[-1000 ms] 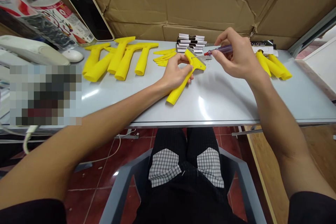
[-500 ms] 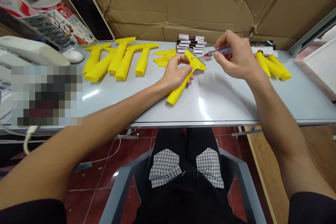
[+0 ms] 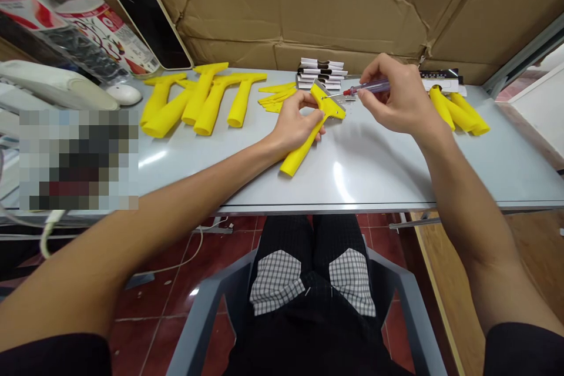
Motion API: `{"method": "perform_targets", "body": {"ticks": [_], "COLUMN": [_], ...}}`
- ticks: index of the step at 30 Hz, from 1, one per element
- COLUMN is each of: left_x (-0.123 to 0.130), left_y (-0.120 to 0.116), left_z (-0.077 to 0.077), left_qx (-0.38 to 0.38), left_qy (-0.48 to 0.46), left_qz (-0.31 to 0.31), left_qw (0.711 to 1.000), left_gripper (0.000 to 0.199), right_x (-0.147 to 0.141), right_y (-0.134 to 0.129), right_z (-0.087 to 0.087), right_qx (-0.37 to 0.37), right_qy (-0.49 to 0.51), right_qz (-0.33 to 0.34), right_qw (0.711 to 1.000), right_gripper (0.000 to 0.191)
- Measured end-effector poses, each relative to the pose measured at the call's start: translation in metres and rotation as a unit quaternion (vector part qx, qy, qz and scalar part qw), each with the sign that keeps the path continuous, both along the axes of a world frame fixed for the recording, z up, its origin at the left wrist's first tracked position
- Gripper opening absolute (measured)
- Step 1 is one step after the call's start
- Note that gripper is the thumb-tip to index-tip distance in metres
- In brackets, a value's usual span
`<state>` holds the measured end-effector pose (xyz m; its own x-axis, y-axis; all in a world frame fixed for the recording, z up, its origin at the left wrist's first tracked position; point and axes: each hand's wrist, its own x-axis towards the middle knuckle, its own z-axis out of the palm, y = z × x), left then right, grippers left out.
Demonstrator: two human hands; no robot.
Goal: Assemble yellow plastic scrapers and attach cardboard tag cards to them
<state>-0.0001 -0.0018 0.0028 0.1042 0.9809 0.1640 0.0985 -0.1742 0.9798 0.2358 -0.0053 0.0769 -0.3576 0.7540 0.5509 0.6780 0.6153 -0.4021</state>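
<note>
My left hand [image 3: 296, 122] is closed around a yellow scraper [image 3: 296, 160], its handle slanting down toward the table's front edge. A metal strip runs along the scraper's head, and small screws show on its face. Between the fingers of my right hand [image 3: 395, 95] is a screwdriver [image 3: 374, 86] with a clear purplish handle and a red collar. Its tip touches the scraper's head near the upper screw. Behind my left hand lie flat yellow plastic pieces [image 3: 277, 94]. Small metal parts [image 3: 349, 100] lie under the screwdriver; their kind is too small to tell.
Several yellow scraper handles [image 3: 240, 103] lie at the left, and more yellow scrapers [image 3: 458, 113] at the right. Stacked small white-and-black packets [image 3: 321, 73] stand at the back against cardboard [image 3: 348, 12]. A phone [image 3: 152, 23], bottles [image 3: 106, 32] and a white mouse [image 3: 124, 94] occupy the back left.
</note>
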Motion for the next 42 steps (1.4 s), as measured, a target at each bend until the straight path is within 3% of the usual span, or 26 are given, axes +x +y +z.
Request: {"method": "perform_targets", "body": {"ticks": [9,17,28,36,42], "left_x": [0.000,0.000,-0.001,0.000,0.001], "left_y": [0.000,0.002,0.001,0.002,0.001], "left_z": [0.000,-0.003,-0.001,-0.004,-0.003], "left_qx": [-0.004,0.006,-0.004,-0.004,-0.007], "left_qy": [-0.010,-0.013,-0.020,-0.018,-0.006], "left_qz": [-0.007,-0.007,-0.014,-0.008,0.003], "left_qw": [1.000,1.000,1.000,1.000,1.000], "left_gripper": [0.027,0.026,0.026,0.026,0.029], "right_x": [0.006,0.000,-0.003,-0.001,0.000], "right_y": [0.013,0.000,0.002,-0.004,-0.001], "right_z": [-0.006,-0.001,0.000,0.002,0.001], "right_qx": [0.029,0.003,0.011,-0.009,0.001], "right_qy": [-0.029,-0.015,-0.001,-0.004,-0.010], "right_qz": [-0.013,0.010,-0.001,0.011,-0.022], "right_qw": [0.999,1.000,1.000,1.000,1.000], "right_gripper": [0.052,0.028,0.046,0.034,0.041]}}
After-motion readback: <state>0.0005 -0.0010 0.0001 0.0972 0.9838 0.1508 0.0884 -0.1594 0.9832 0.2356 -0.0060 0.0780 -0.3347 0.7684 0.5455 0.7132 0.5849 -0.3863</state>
